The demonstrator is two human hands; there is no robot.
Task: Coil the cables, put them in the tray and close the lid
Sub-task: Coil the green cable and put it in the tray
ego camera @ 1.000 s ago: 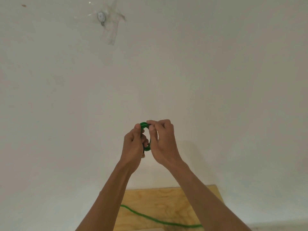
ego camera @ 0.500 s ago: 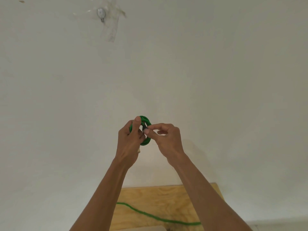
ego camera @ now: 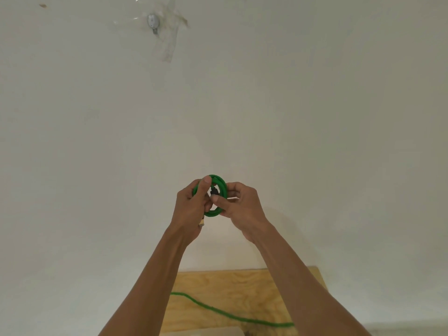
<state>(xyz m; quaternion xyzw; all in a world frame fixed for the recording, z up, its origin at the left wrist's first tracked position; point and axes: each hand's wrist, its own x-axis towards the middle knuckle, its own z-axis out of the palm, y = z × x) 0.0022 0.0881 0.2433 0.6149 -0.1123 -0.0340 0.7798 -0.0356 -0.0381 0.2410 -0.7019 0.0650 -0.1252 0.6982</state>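
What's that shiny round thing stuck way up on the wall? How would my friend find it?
Start at the big white wall and look to the top, left of the middle. A small silver disc sits there under strips of clear tape. It is the only metal thing on the wall.

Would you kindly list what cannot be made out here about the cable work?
Head view only:
- Tray and lid: not in view.
- Green cable on the board: its right end passes behind the right forearm.
- Coil: partly covered by the left hand and right hand; loop count unclear.
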